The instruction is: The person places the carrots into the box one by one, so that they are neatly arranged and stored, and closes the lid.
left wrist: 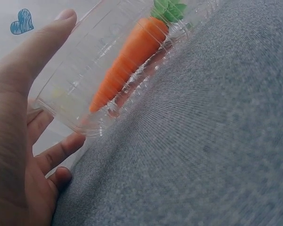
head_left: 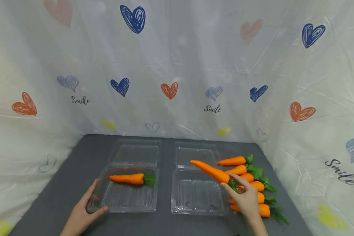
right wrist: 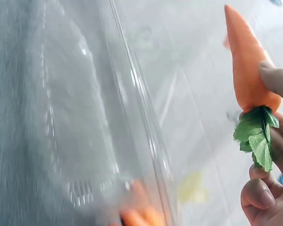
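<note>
My right hand [head_left: 242, 193] pinches an orange carrot [head_left: 210, 171] by its thick, leafy end. The carrot is held above the right clear plastic container [head_left: 194, 211], its tip pointing up and left. In the right wrist view, the thumb presses the carrot [right wrist: 247, 70] just above its green leaves [right wrist: 257, 136]. My left hand [head_left: 84, 209] holds the near left corner of the left clear plastic container [head_left: 129, 209], thumb on the front side and fingers along the left side. Inside that container lies another carrot [head_left: 128, 178], leaves to the right.
Several more carrots [head_left: 264, 210] lie in a column at the table's right side, leaves outward. Both containers have their lids [head_left: 135, 154] folded open toward the back. The grey table [head_left: 165, 226] ends at a white curtain [head_left: 177, 65] printed with hearts.
</note>
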The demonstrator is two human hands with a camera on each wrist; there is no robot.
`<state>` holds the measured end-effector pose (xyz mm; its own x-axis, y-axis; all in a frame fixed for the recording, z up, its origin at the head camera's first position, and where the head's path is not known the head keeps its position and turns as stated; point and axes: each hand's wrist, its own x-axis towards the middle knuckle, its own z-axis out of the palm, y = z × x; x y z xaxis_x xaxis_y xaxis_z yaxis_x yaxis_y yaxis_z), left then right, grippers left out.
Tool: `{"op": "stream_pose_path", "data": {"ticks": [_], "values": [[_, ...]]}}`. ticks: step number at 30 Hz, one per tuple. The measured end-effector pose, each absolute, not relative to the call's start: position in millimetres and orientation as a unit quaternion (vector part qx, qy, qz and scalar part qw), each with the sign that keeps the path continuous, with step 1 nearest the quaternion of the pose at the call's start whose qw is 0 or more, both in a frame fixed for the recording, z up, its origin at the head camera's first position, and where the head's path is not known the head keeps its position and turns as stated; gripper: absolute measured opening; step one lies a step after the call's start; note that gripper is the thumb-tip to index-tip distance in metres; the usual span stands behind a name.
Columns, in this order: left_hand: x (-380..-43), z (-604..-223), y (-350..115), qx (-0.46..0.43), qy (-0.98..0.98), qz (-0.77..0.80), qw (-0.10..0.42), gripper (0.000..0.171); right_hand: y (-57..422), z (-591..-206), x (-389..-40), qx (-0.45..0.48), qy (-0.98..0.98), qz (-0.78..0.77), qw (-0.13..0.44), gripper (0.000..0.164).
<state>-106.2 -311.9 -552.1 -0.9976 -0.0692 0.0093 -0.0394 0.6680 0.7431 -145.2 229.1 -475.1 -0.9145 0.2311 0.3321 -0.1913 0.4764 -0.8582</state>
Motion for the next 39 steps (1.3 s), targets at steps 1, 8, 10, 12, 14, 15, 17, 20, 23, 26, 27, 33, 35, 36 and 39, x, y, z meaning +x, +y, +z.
{"op": "stream_pose_path", "data": {"ticks": [1,8,10,12,14,15,17,20,23,26,27,33,35,36,39], "values": [[-106.5,-552.2,-310.9,0.029,-0.913,-0.406,0.02,0.11,224.2,-474.0,-147.1,-0.002,-0.835,0.511,0.206,0.042],[-104.6,-553.4,-310.3,0.043,-0.91,-0.413,-0.006,0.111,183.5,-475.8,-159.7,0.063,-0.828,0.528,0.178,0.04],[-104.5,-552.9,-311.5,0.044,-0.909,-0.415,-0.007,0.11,166.3,-474.3,-163.9,0.085,-0.829,0.53,0.159,0.04],[-105.5,-552.7,-312.3,0.041,-0.908,-0.416,-0.001,0.11,147.2,-470.6,-168.9,0.11,-0.834,0.522,0.142,0.039],[-106.6,-553.3,-312.4,0.039,-0.909,-0.414,0.006,0.11,128.0,-467.2,-174.3,0.139,-0.838,0.511,0.132,0.04],[-107.2,-553.7,-311.8,0.042,-0.91,-0.413,0.008,0.11,118.7,-465.9,-176.9,0.153,-0.838,0.508,0.127,0.04],[-107.8,-555.1,-311.2,0.046,-0.909,-0.413,0.004,0.111,101.3,-465.4,-181.1,0.175,-0.839,0.502,0.117,0.038],[-108.1,-557.4,-310.4,0.054,-0.907,-0.417,-0.013,0.112,78.7,-468.4,-184.9,0.198,-0.837,0.5,0.1,0.036],[-107.5,-557.7,-309.2,0.056,-0.905,-0.422,-0.023,0.113,59.8,-473.0,-186.2,0.211,-0.843,0.487,0.085,0.036],[-108.3,-557.2,-307.5,0.047,-0.907,-0.418,-0.01,0.113,45.1,-477.6,-186.4,0.218,-0.851,0.472,0.07,0.038],[-109.1,-556.9,-307.1,0.045,-0.908,-0.416,-0.006,0.113,40.8,-479.2,-185.9,0.221,-0.854,0.465,0.068,0.038],[-111.4,-552.9,-308.2,0.043,-0.908,-0.418,-0.012,0.112,13.6,-488.9,-180.9,0.234,-0.872,0.425,0.07,0.037],[-110.5,-550.7,-309.9,0.044,-0.906,-0.421,-0.013,0.111,4.1,-491.9,-179.6,0.243,-0.876,0.409,0.073,0.037],[-110.3,-549.9,-311.0,0.044,-0.905,-0.423,-0.012,0.111,-0.2,-493.4,-178.9,0.247,-0.879,0.401,0.075,0.037],[-111.2,-548.2,-313.7,0.038,-0.906,-0.421,-0.006,0.11,-11.1,-498.5,-178.0,0.26,-0.885,0.378,0.078,0.04]]}}
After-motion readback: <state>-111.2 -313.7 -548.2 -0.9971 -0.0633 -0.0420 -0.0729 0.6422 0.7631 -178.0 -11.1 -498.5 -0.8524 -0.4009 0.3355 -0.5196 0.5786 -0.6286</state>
